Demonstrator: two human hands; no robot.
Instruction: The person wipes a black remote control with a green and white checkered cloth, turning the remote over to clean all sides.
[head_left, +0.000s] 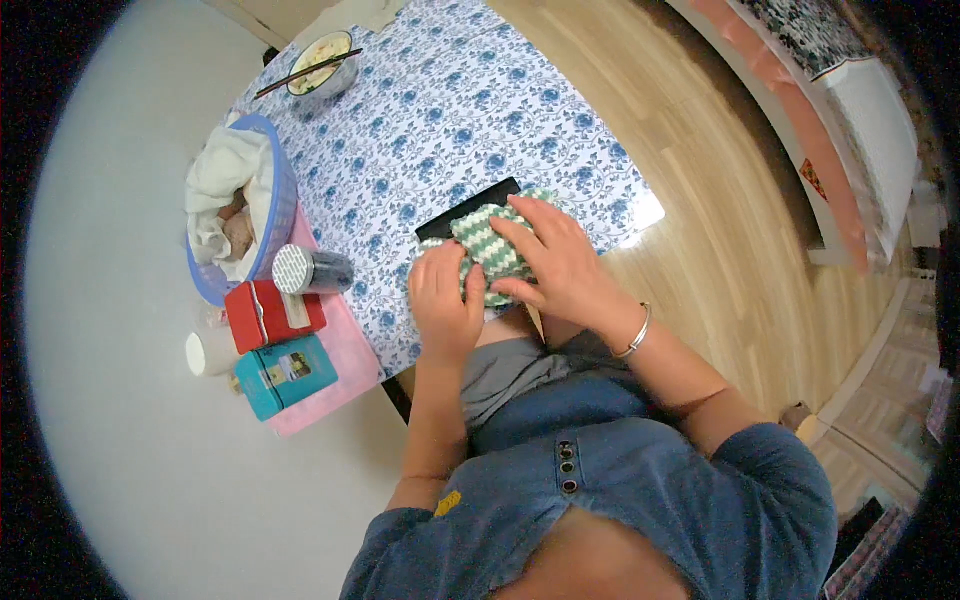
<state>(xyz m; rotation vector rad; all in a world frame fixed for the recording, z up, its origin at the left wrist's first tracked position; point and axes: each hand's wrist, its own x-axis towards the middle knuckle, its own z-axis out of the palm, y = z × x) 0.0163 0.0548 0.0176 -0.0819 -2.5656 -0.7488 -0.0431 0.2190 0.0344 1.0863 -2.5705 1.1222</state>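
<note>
A green-and-white striped knitted piece [490,242] lies bunched at the near edge of the table. My left hand [442,297] is closed over its left end, fingers together and thumb on the near side. Across the right part rests my right hand [555,258], its fingers spread over the stripes and its thumb stretched toward the left one. What is under the palms is hidden. Just beyond the knitted piece, partly covered by it, is a flat black object [468,208] whose kind I cannot make out.
A blue-and-white flowered cloth covers the table [440,110]. Along its left side are a blue plastic basket [284,190] with white cloth, a dark jar with a patterned lid [318,271], a red box [270,312] and a teal tin [286,376]. Chopsticks cross a bowl [325,75] farther off.
</note>
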